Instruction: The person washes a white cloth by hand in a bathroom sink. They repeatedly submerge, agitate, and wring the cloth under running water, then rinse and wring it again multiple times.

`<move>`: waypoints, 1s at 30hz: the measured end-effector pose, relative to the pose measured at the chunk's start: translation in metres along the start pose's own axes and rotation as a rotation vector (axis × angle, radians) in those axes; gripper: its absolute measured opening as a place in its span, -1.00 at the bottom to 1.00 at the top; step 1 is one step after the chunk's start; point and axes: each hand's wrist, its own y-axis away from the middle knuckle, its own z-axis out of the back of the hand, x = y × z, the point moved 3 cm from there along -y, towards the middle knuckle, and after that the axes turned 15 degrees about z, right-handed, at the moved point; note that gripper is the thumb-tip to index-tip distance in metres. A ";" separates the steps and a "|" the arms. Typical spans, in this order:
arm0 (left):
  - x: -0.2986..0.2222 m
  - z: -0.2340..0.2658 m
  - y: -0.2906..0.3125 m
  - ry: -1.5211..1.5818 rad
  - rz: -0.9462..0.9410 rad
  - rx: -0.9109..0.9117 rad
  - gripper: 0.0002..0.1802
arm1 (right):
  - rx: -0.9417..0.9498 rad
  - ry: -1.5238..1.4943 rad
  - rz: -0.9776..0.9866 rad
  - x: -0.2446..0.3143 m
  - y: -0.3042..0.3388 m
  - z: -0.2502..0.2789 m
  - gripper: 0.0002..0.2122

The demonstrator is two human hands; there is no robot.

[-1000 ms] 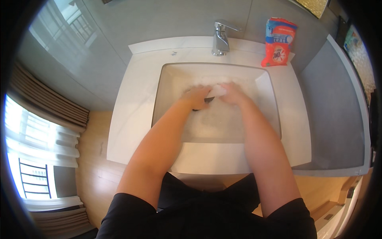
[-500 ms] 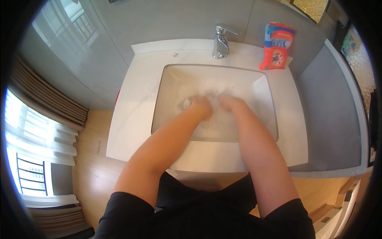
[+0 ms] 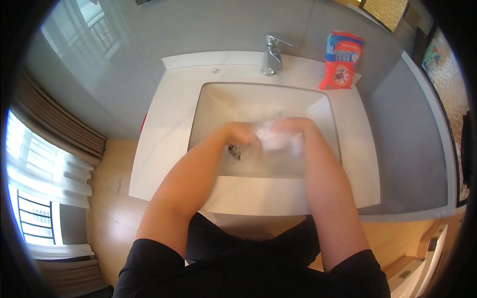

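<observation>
A wet white cloth (image 3: 278,140), smeared by motion, is bunched between my hands low over the water in the sink (image 3: 218,92). My left hand (image 3: 243,134) is closed on its left end, with the fingers blurred. My right hand (image 3: 293,125) grips the cloth from the right, its fingers partly lost in the white blur. Beside my left hand, a dark round drain fitting (image 3: 234,151) shows through sudsy water.
A chrome faucet (image 3: 272,55) stands behind the basin. A red and blue detergent bag (image 3: 342,62) leans at the back right of the white counter (image 3: 164,134). A grey panel (image 3: 410,134) borders the right side; curtains (image 3: 59,124) hang far left.
The white cloth has come up into sight between my hands. My left hand has shifted slightly left, and the drain fitting now shows more plainly below it.
</observation>
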 end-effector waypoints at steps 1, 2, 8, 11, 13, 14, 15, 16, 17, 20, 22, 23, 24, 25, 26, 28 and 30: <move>-0.010 0.006 0.017 0.121 -0.033 -0.076 -0.26 | -0.090 -0.138 0.079 0.015 0.000 -0.002 -0.56; -0.015 0.013 0.031 0.249 -0.060 -0.159 -0.23 | -0.249 -0.337 0.087 0.041 0.001 -0.010 -0.57; 0.003 0.044 0.001 0.991 -0.374 -0.383 -0.08 | -0.760 -0.868 0.055 0.085 0.009 -0.021 -0.53; -0.019 0.034 0.015 1.187 -0.496 -0.377 -0.07 | -0.733 -1.010 -0.018 0.057 -0.009 -0.020 -0.48; -0.008 0.048 0.016 1.135 -0.655 -0.280 -0.11 | -0.589 -0.894 -0.135 0.091 -0.009 -0.039 -0.40; -0.010 0.046 0.019 1.188 -0.679 -0.281 -0.15 | -0.559 -0.863 -0.026 0.120 0.000 -0.052 -0.33; -0.019 0.042 0.025 1.234 -0.704 -0.276 -0.19 | -0.527 -0.990 0.097 0.127 0.000 -0.060 -0.35; -0.026 0.039 0.030 1.281 -0.729 -0.271 -0.22 | -0.492 -1.114 0.225 0.132 0.000 -0.064 -0.37; -0.031 0.038 0.034 1.299 -0.743 -0.247 -0.31 | -0.448 -1.229 0.357 0.139 -0.003 -0.066 -0.39; -0.034 0.038 0.032 1.281 -0.742 -0.247 -0.57 | -0.230 -1.562 0.632 0.137 -0.031 -0.062 -0.58; -0.024 0.046 0.023 1.162 -0.698 -0.364 -0.74 | -0.449 -1.483 0.563 0.135 -0.031 -0.064 -0.64; -0.023 0.047 0.023 0.917 -0.675 -0.568 -0.73 | -0.562 -1.435 0.528 0.136 -0.026 -0.065 -0.66; -0.022 0.047 0.023 0.663 -0.641 -0.759 -0.70 | -0.625 -1.432 0.491 0.132 -0.024 -0.065 -0.66; -0.021 0.046 0.024 0.401 -0.599 -0.936 -0.66 | -0.686 -1.429 0.453 0.127 -0.023 -0.065 -0.67; -0.034 0.037 0.031 0.341 -0.563 -1.031 -0.69 | -0.756 -1.424 0.418 0.120 -0.020 -0.062 -0.67; -0.045 0.028 0.027 0.388 -0.531 -0.950 -0.77 | -0.600 -1.436 0.476 0.095 -0.034 -0.050 -0.69; -0.049 0.022 0.030 0.341 -0.564 -0.999 -0.82 | -0.471 -1.404 0.423 0.104 -0.035 -0.053 -0.71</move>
